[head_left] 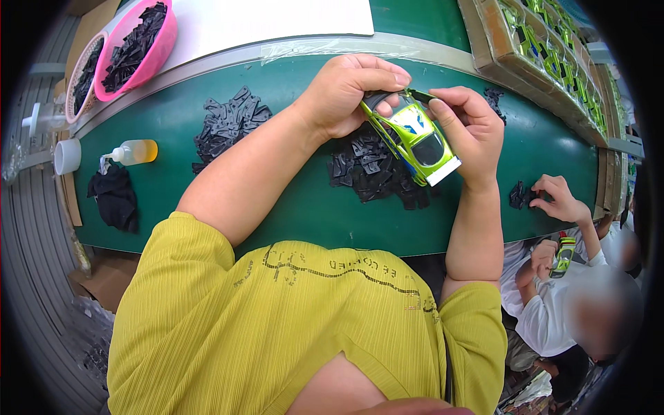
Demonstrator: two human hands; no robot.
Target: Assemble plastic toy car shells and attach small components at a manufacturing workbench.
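Both of my hands hold a lime-green toy car body (417,138) with dark windows above the green table (311,207). My left hand (349,93) grips its far end, fingers curled over a thin black plastic part (377,99) at the car's rear. My right hand (470,131) clasps the car's side, thumb and forefinger pinching at the same far end. Under the car lies a heap of small black plastic parts (377,173). A second heap of black parts (228,124) lies to the left, beyond my left forearm.
A pink basket of black parts (138,45) and a second basket (83,76) stand far left. A small bottle of yellow liquid (135,152), a white cup (67,155) and a black cloth (114,197) lie at left. Trays of green cars (546,55) sit far right. Another person's hand (557,200) reaches onto the table; their other hand holds a green car (564,254).
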